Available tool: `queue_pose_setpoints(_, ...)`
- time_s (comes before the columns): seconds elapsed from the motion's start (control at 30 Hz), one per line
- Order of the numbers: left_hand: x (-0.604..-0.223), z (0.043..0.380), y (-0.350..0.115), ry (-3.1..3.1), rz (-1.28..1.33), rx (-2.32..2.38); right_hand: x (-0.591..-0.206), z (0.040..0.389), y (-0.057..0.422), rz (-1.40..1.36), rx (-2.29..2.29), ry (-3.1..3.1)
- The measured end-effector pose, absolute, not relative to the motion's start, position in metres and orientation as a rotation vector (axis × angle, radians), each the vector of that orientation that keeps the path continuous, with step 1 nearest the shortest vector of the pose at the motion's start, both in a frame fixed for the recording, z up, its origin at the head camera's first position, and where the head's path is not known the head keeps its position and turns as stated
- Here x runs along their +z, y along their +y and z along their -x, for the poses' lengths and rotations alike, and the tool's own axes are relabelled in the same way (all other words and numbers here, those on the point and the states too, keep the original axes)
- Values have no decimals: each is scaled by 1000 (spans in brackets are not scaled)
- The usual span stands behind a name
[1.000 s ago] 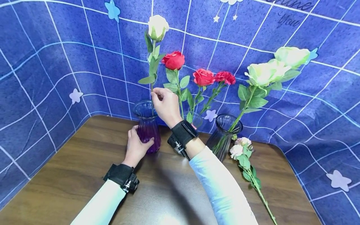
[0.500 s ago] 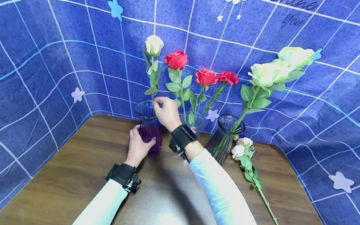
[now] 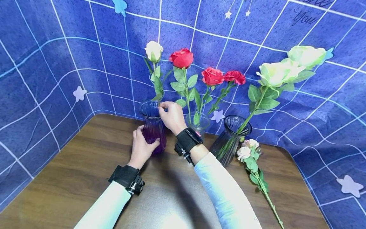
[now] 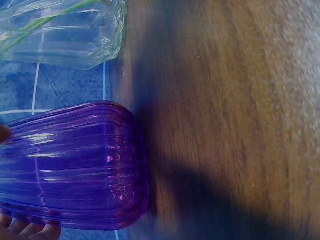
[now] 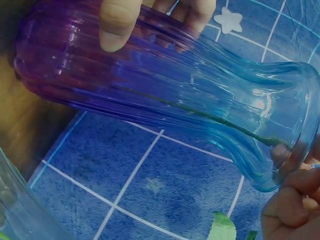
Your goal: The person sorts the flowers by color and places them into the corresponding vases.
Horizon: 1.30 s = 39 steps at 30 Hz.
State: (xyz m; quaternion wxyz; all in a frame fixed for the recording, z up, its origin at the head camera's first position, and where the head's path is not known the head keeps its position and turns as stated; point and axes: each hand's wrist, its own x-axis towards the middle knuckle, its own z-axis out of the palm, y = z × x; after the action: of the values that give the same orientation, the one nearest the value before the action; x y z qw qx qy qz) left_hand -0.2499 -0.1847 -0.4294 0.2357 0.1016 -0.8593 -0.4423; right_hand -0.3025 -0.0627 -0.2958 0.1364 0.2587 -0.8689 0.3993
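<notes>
The left hand [image 3: 143, 146] grips the lower body of a blue-to-purple glass vase [image 3: 153, 127], thumb on the near side and fingers round the far side. At the vase's rim, the right hand [image 3: 172, 117] pinches the stem of a white rose [image 3: 153, 52]. In the right wrist view the green stem [image 5: 220, 120] runs down inside the glass from the fingertips at the mouth. The rose's bloom stands upright above the vase, its leaves close over the rim. The left wrist view shows the purple base [image 4: 100, 170] standing on the wooden table [image 4: 225, 110].
Right of the hands, a clear glass vase [image 3: 204, 121] holds red flowers [image 3: 181, 58]. Beside it a dark grey vase [image 3: 226, 149] bears pale green-white roses [image 3: 275, 73]. A pink-white flower stem [image 3: 258, 178] lies on the table at right. A blue patterned cloth [image 3: 114, 63] hangs behind.
The right hand has moved down to the vase's rim, lowering the white rose with its stem deeper in the vase. The left hand keeps its hold on the vase.
</notes>
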Motion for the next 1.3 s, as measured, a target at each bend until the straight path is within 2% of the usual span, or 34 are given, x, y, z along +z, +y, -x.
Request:
queue_pose_setpoints(0.5, -428, 252, -182, -2355, -267, -1200, -300, 303, -59, -648, 1140, -2466)
queue_pose_setpoints(1.03, -430, 250, -182, -2325, -250, -1202, -299, 297, -53, -414, 1547, -2478)
queue_pose_setpoints(1.3, -429, 249, -183, -2317, -250, -1204, -305, 298, -47, -462, 1628, -2393)
